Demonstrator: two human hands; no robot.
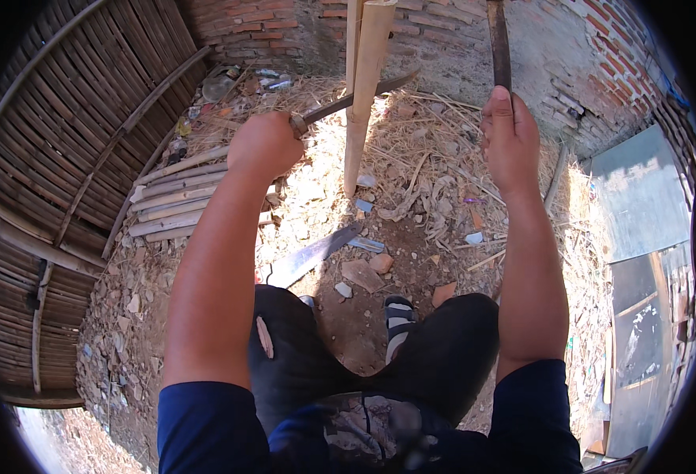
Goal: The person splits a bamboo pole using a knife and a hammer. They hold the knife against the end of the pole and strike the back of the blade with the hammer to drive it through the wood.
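Observation:
My left hand (266, 144) is closed around the handle of a curved sickle-like knife (326, 109). Its blade crosses an upright bamboo pole (370, 59); the pole is split at the top, and the blade appears to sit in the split, its tip showing on the right side. My right hand (511, 138) is raised at the right, gripping a long dark stick-like tool (499, 47) with the thumb along it. The tool's upper end is cut off by the picture edge. The pole's foot stands on the straw-strewn ground ahead of my feet.
A saw blade (312, 257) lies on the ground before my left knee. Several cut bamboo pieces (176, 197) are stacked at the left beside a slatted bamboo wall (71, 134). A brick wall (245, 28) stands ahead; grey panels (640, 205) lean at the right. Stones (362, 275) litter the soil.

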